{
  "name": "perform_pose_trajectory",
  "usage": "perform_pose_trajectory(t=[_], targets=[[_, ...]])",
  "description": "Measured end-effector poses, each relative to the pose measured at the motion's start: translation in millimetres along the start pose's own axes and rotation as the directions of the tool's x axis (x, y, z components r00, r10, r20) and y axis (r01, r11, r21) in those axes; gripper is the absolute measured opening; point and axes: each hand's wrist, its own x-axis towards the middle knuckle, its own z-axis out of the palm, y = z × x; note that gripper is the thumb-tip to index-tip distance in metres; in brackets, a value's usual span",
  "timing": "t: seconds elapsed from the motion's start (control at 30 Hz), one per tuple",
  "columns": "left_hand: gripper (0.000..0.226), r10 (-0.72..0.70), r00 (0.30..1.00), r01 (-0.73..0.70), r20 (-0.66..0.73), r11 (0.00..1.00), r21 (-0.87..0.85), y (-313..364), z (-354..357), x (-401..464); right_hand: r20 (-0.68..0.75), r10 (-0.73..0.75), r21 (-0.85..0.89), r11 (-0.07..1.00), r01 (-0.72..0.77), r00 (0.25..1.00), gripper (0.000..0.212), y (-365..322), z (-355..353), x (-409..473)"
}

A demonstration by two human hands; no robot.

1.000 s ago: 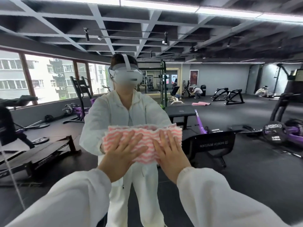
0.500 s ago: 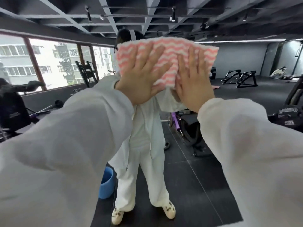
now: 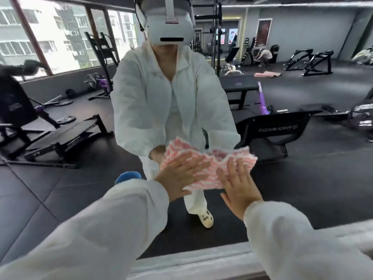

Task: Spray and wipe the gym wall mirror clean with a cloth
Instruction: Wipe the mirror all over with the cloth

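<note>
- One cloth (image 3: 207, 160), pink-and-white wavy stripe, pressed flat on the mirror (image 3: 302, 178) glass low in the pane, at about 6 o'clock from the reflected figure's chest, not far above the mirror's bottom edge.
- Left hand (image 3: 179, 178): fingers straight and spread, palm flat on the cloth's 8 o'clock corner. Pressing, not gripping.
- Right hand (image 3: 240, 190): same flat posture, fingers straight, fingertips on the cloth's 4 o'clock edge, the heel of the palm off the cloth on bare glass or just over it; cannot tell which.
- Both white sleeves (image 3: 105, 229) reach forward from the lower edge of the view.
- Progress, as a judgement: wiping stage under way, cloth working the lower band. No spray bottle in view, so the spraying cannot be checked. Glass reads clean with no obvious streaks or wet film; how much pane is left cannot be told.
- Count: one cloth, two hands, one mirror, one blue bucket (image 3: 128, 177) at 9 o'clock of the cloth, partly behind the left sleeve.
- A pale ledge (image 3: 201, 261) runs under the mirror at 6 o'clock.
- Reflected: weight benches, racks, windows, one crouching person far back.
</note>
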Motion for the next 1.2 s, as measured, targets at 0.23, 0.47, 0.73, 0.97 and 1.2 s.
perform_pose_trajectory(t=[0.23,0.47,0.73,0.97,1.2], targets=[[0.084,-0.092,0.980,0.097,0.175,0.995,-0.021,14,22,-67,0.051,-0.072,0.061,0.996,0.069,0.996,0.107,-53,15,-10],[0.078,-0.234,0.967,0.209,0.098,0.953,0.218,-71,-12,-102,-0.202,-0.101,0.053,0.992,0.114,0.974,0.071,-68,-31,91],[0.057,-0.416,0.876,0.451,-0.245,0.886,0.106,-141,-47,-103,-0.459,-0.027,0.055,0.997,0.059,0.888,0.055,-65,-112,194],[0.059,-0.404,0.907,0.418,-0.119,0.898,0.138,-82,2,-128,-0.361,-0.208,-0.097,0.978,0.185,0.909,0.098,-93,-42,137],[0.086,-0.234,0.904,0.247,0.359,0.969,0.009,-21,25,-171,-0.076,-0.516,-0.073,0.857,0.511,0.853,0.129,-122,16,64]])
